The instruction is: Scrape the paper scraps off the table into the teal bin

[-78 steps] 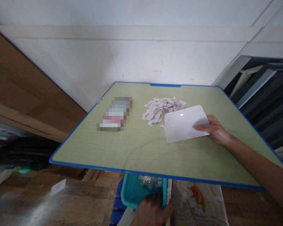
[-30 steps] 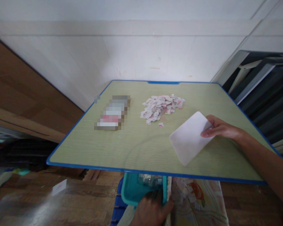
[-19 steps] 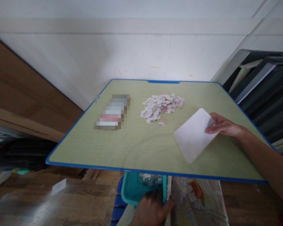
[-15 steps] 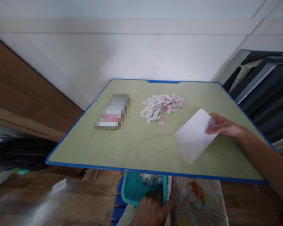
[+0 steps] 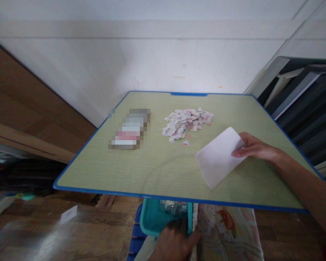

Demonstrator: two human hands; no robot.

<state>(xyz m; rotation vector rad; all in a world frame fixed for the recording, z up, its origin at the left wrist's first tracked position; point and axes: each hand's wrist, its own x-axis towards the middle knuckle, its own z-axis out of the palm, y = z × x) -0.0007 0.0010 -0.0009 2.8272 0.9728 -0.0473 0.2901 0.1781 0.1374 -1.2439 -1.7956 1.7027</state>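
Note:
In the head view my right hand [image 5: 250, 146] pinches a plain white sheet [image 5: 218, 157], like a card or stiff paper, by its right side. The sheet is tilted over the right half of the table. Behind it to the left lies a heap of small torn paper pieces [image 5: 182, 123], mostly white with some pink, and one loose scrap [image 5: 186, 143] in front. Below the table's front edge, my left hand [image 5: 174, 241] is closed at the near right corner of a teal basin [image 5: 149, 224], fingers inside and thumb outside. Its fingertips are dark and partly hidden.
The green table [image 5: 111, 174] has a blue rim and stands against a white wall. A pixelated flat item [image 5: 129, 130] lies at its left. Below, more scraps [image 5: 213, 219] rest on a patterned cloth [image 5: 244, 232]. Dark panels [image 5: 309, 98] lean at the right.
My right hand has shifted slightly left with the white sheet, which has turned a little. My left hand and the paper heap stay where they were.

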